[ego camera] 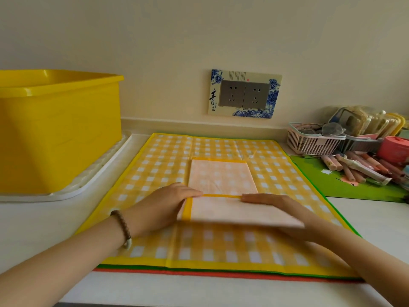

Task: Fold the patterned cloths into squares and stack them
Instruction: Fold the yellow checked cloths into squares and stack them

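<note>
- I'm seeing the left hand (164,203) pinching the left corner of the folded cloth (221,179), on its raised near flap, fingers curling over.
- Right hand (270,201) is lying flat, fingers straight along the flap's far edge, pointing left.
- Folded cloth is sitting centred on the spread yellow checked cloth (155,165).
</note>
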### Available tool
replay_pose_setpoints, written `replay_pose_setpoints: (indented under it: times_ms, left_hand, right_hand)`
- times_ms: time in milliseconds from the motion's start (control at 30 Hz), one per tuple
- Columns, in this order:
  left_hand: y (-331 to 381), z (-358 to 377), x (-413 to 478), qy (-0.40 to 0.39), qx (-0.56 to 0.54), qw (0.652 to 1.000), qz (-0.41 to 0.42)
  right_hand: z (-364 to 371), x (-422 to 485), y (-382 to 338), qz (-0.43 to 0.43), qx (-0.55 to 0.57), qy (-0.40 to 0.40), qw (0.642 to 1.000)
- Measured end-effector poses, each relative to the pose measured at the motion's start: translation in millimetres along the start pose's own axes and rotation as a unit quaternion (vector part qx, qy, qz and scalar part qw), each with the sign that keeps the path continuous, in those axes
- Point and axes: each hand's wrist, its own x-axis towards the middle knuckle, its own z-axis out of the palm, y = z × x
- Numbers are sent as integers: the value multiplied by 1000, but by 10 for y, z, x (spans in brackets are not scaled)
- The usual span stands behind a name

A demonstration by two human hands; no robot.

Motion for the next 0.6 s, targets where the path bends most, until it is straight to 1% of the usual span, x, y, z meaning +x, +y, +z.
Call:
replay_pose_setpoints:
  times_ms: [67,100,167,233,333,433,533,600]
  left_hand:
    - [7,-44,78,49,-124,991,-28]
    - [3,-56,124,74,-151,984,-56]
    - [-40,-38,216,113,-117,980,-116]
    - [-69,-2,271,130,-122,973,-148]
    - [-89,14,312,136,-164,965,-154]
    - [-148,44,389,137,-163,962,-173]
    - [-184,32,482,107,-124,958,-234]
    - [-158,-27,550,79,-95,964,-236]
  right_hand:
    - [-18,60,-49,56,76,68,993]
    - [-15,107,-60,78,99,96,987]
    - [14,210,-18,98,108,140,979]
    - [24,282,24,115,159,172,965]
    - [24,358,96,165,181,217,945]
    - [36,417,112,206,177,227,935]
    - [37,472,107,230,191,231,926]
    - [45,518,117,240,184,231,925]
